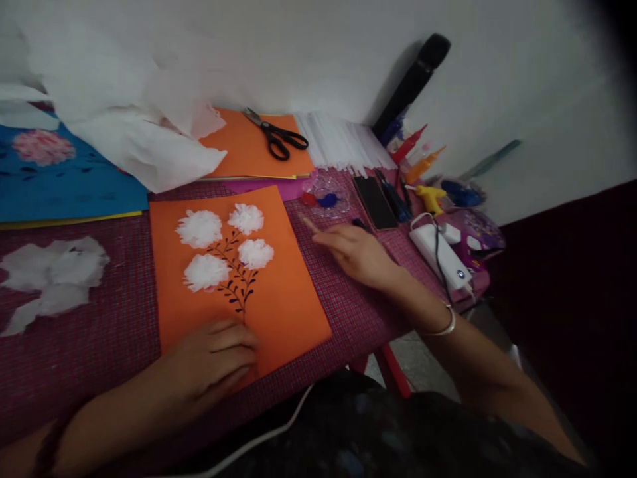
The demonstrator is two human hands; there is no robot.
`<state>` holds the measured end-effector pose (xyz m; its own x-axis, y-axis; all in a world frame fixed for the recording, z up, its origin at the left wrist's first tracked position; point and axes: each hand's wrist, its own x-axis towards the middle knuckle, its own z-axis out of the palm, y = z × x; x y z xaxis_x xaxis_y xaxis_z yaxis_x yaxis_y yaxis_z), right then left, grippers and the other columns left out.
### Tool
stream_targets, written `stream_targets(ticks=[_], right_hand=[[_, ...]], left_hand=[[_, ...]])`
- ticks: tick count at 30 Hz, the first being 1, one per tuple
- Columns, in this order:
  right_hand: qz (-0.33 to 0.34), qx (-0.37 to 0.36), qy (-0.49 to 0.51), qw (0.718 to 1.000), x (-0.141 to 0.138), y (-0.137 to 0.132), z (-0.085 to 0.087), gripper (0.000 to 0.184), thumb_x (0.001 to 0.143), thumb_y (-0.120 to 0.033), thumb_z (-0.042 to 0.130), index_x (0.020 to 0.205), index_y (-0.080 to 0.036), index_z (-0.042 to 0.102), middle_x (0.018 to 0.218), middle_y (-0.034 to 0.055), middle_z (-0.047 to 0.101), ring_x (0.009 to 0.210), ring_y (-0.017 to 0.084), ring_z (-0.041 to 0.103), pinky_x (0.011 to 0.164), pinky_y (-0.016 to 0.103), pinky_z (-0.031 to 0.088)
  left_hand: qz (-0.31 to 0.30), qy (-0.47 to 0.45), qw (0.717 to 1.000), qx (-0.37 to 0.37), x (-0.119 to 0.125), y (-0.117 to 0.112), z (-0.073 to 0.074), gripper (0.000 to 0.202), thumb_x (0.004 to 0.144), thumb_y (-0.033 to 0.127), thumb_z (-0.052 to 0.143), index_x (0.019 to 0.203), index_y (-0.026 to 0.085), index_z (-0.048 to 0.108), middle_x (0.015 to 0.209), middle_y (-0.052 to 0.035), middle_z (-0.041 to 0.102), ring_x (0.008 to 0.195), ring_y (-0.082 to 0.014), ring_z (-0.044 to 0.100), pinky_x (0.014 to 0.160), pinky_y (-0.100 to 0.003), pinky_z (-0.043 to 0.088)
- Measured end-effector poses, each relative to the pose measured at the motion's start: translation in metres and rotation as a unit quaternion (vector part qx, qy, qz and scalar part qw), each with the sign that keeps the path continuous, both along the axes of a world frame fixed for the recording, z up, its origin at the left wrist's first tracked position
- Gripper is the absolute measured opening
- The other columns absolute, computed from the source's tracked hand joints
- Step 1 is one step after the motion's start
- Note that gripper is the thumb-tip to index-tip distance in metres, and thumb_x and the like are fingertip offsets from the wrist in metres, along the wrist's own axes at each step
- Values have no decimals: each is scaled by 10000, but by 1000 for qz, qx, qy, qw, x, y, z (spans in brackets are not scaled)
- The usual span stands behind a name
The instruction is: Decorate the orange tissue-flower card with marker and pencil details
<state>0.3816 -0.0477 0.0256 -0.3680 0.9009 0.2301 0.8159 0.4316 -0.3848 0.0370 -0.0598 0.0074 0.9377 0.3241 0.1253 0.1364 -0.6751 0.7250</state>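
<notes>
An orange paper sheet [293,299] lies on the checked tablecloth, bearing several fluffy white tissue flowers [200,229] and dark painted stems with small leaves [236,282]. My left hand [213,358] rests on the sheet's lower part, fingers loosely laid down with nothing seen in them. Just right of the sheet, my right hand [355,255] is closed round a slim pale stick [309,224] that points up and left. Its far end is blurred, so its kind is unclear. Beyond it sits a clear plastic palette [331,199] with red and blue paint.
Black-handled scissors [279,136] lie on stacked orange paper [233,143]. White strips [343,143], a phone [375,202], glue or paint bottles [423,164] and a white power box [438,255] are at right. Tissue sheets [124,133], tissue pieces [54,272] and a blue card [74,192] occupy the left.
</notes>
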Motion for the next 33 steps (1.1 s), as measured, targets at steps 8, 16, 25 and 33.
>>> stream_targets(ticks=[8,16,25,33], right_hand=[[-200,15,-79,976,41,-70,3,323,947,-174,481,1222,-185,651,1144,127,703,1071,271,659,947,448,529],[-313,-48,-170,933,67,-73,-13,238,925,-318,551,1080,-167,651,1036,145,710,965,294,668,856,415,530],[-331,-74,361,869,77,-61,3,194,837,-422,625,840,-236,571,759,25,687,676,198,645,684,377,566],[-189,-166,581,774,-2,-32,20,237,835,-448,687,956,-267,592,1018,43,749,915,202,716,845,419,598]], left_hand=[[-3,-20,1000,21,-3,0,-8,215,1002,134,478,1052,236,661,1085,-20,698,970,-161,635,845,-270,479],[-10,-52,997,56,0,3,-9,229,990,126,479,1058,241,665,1062,-16,712,949,-156,645,829,-262,492],[0,-23,999,32,0,-1,-12,244,1021,152,444,1008,219,678,1054,-47,699,952,-167,630,831,-276,485],[5,-14,1000,10,0,-1,-9,221,1013,149,467,1017,220,677,1050,-38,699,962,-161,630,854,-276,476]])
